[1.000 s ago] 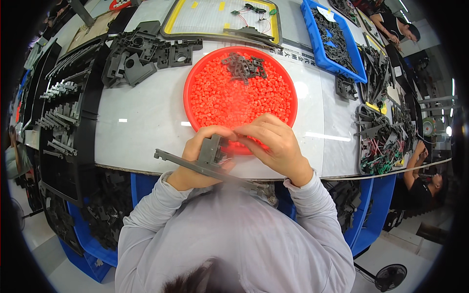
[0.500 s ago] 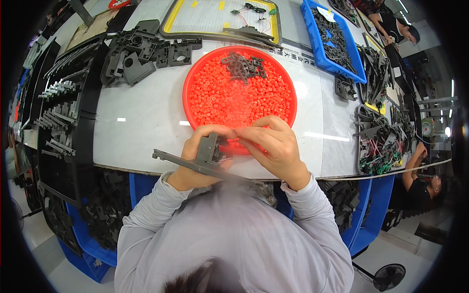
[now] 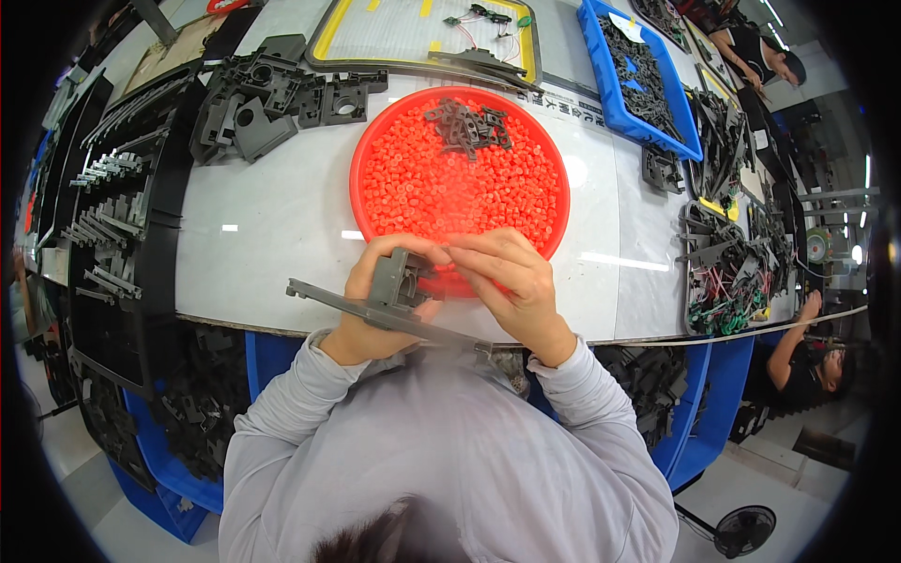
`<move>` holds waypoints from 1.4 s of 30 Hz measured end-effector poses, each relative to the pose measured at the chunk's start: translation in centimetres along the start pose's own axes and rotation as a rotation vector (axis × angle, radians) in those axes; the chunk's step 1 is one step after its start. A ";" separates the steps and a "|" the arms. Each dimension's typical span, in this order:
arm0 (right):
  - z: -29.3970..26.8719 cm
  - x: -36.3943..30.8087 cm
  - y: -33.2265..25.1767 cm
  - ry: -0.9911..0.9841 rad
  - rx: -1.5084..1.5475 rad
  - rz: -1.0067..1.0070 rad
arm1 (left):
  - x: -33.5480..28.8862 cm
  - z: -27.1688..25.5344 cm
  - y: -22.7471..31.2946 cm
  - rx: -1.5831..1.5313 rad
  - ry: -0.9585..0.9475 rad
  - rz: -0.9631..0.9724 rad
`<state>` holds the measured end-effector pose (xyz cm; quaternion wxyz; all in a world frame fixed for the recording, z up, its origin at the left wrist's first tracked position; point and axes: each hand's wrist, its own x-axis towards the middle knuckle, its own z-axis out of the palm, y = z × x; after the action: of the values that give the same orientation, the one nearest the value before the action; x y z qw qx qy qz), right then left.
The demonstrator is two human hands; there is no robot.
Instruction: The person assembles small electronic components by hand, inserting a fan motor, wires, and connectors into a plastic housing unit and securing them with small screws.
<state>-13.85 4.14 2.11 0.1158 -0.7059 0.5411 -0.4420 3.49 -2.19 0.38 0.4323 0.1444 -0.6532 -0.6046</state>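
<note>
My left hand (image 3: 361, 328) is closed around a dark grey plastic part (image 3: 387, 286), which has a boxy block and a long bar sticking out to the left. My right hand (image 3: 521, 291) is pinched, its fingertips meeting the left fingertips at the block's upper end; whatever lies between them is too small or hidden to make out. Both hands are over the near rim of a round red tray (image 3: 356, 174) full of small red ring-like pieces (image 3: 413, 178). A little heap of dark grey plastic pieces (image 3: 467, 129) rests on the red ones at the tray's far side.
Larger grey plastic housings (image 3: 258, 103) are piled at the back left, beside a black rack (image 3: 155, 216) of metal strips. A blue crate (image 3: 615, 103) of dark parts stands at back right. Wired parts (image 3: 727, 281) fill a tray on the right. Other people work farther right.
Both hands have shifted very slightly to the left, and the grey part has tilted a little with them. The fingertips remain together.
</note>
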 end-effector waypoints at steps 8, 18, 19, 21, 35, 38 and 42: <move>-2.2 2.9 3.6 -0.029 -0.011 0.190 | 0.0 -0.4 0.3 -0.064 -0.016 -0.016; -0.7 4.5 6.4 -0.098 -0.225 0.190 | -0.1 -0.4 0.9 -0.014 -0.002 0.019; -0.9 4.3 5.5 -0.044 -0.152 0.247 | -0.2 -0.5 0.7 -0.012 -0.001 0.017; -1.1 3.7 3.7 0.025 0.067 0.279 | -0.2 -0.5 0.3 -0.041 -0.006 0.029; 1.1 0.0 -0.7 0.099 0.593 0.349 | -0.7 0.6 0.7 -0.113 0.032 -0.044; 0.8 0.1 -0.8 0.043 0.455 0.217 | -0.7 0.5 0.8 -0.178 0.039 -0.053; 0.5 0.1 -1.3 0.031 0.305 0.107 | -0.5 0.5 0.7 -0.234 0.040 -0.025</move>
<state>-12.65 4.40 2.73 0.2367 -0.6434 0.5064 -0.5230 3.63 -1.39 0.88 0.4514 0.1132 -0.5675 -0.6792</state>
